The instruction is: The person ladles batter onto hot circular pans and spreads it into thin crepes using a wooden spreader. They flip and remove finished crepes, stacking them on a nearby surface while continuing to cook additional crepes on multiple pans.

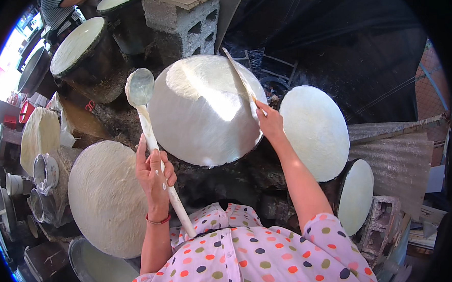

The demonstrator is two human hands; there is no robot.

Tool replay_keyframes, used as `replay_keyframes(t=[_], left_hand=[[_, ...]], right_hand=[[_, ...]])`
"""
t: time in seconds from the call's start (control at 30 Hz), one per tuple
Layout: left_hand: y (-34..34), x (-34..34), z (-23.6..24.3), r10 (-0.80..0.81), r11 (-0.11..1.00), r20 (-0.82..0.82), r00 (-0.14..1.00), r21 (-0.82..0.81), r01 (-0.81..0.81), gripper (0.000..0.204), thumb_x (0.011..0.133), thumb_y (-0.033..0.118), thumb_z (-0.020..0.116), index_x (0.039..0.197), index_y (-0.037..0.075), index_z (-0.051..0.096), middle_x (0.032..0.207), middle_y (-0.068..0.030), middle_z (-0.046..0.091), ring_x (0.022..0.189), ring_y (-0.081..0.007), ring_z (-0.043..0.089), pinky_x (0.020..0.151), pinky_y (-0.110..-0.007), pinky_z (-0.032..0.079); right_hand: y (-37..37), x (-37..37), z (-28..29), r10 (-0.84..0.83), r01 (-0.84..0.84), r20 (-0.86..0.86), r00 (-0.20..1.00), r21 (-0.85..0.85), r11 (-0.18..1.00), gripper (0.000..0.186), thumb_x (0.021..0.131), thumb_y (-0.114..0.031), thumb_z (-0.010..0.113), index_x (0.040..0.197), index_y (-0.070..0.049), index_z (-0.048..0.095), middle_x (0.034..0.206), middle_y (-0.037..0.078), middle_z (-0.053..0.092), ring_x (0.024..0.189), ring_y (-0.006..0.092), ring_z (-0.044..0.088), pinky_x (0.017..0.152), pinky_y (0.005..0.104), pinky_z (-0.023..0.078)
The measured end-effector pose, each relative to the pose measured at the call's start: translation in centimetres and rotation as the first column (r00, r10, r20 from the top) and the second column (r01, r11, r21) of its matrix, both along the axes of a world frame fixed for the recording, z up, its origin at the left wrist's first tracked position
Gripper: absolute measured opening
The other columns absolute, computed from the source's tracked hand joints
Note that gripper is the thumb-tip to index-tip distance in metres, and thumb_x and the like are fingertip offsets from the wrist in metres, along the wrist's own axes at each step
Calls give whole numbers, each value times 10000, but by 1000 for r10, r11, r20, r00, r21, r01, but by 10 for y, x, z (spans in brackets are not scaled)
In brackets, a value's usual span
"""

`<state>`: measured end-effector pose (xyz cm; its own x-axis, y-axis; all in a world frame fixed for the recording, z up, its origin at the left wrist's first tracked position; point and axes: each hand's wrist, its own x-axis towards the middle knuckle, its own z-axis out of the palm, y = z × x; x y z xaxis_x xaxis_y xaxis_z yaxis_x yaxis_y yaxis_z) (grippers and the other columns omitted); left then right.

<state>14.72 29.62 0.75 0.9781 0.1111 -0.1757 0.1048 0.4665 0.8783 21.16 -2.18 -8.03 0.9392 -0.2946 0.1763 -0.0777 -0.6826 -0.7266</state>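
The ladle (146, 122), pale-smeared along its handle, slants in the left hand (155, 175), its long axis running from 11 o'clock to 5: the bowl points to 11, and the butt points to 5, in front of the shirt (276, 258). The left hand's fingers are closed on the handle around its middle, with a red band (159, 219) at the wrist. The bowl sits at the rim of a big round griddle (195, 134), between 9 and 10 o'clock from its centre; whether they touch, I cannot tell. On the right, a flat stick (239, 75) also lies from 11 to 5, far tip at 11, over the griddle's 1 o'clock side, its near end gripped by the right hand (271, 124). A pale patch (183, 82) covers the griddle towards 11. Around the griddle, pale-topped rounds stand at 3 o'clock (314, 133), 4 o'clock (356, 196) and between 7 and 8 (108, 198). A concrete block (178, 26) is at 11; a pale-topped drum (77, 46) is at 10, with a person in a striped top (56, 9) beyond.
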Motion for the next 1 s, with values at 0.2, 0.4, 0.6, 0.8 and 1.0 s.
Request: replay_keyframes(t=[0.2, 0.4, 0.6, 0.8, 1.0], left_hand=[[13, -7, -5, 14, 1000, -29, 999, -12, -14, 484, 987, 132, 487, 1449, 148, 342, 754, -13, 493, 480, -54, 417, 365, -183, 331], [11, -21, -2, 55, 998, -34, 998, -4, -55, 475, 988, 127, 483, 1443, 167, 352, 760, -13, 492, 481, -58, 418, 366, -187, 333], [-8, -40, -6, 188, 982, -25, 982, 11, -187, 474, 988, 126, 487, 1440, 171, 350, 773, -13, 496, 480, -54, 418, 366, -184, 325], [-38, -66, 1, 309, 950, -40, 950, 60, -306, 465, 989, 134, 490, 1433, 157, 353, 774, -14, 500, 474, -45, 412, 364, -177, 317], [-63, -89, -5, 408, 912, -29, 912, 49, -407, 474, 985, 132, 493, 1435, 159, 347, 770, -21, 501, 470, -45, 415, 357, -174, 327]], right_hand=[[62, -8, 30, 363, -318, -281, 888, 192, 928, 336, 920, -185, 548, 1250, -158, 610, 968, 150, 686, 777, 199, 638, 765, 355, 511], [31, -8, 48, 202, -234, -236, 951, -114, 966, 322, 929, -194, 521, 1231, -131, 613, 1075, 168, 665, 955, 338, 646, 830, 355, 500], [42, 26, 41, 477, -328, -373, 796, 396, 857, 320, 884, -219, 610, 1175, -92, 651, 813, 114, 669, 686, 118, 551, 685, 262, 478], [7, 13, 60, 459, -494, -359, 813, -7, 869, 311, 923, -232, 545, 1202, -121, 629, 1024, 191, 665, 901, 332, 659, 812, 385, 510], [15, 89, 43, 567, -490, -361, 740, 288, 823, 321, 902, -242, 573, 1179, -101, 652, 1072, 180, 677, 982, 264, 651, 880, 324, 482]])
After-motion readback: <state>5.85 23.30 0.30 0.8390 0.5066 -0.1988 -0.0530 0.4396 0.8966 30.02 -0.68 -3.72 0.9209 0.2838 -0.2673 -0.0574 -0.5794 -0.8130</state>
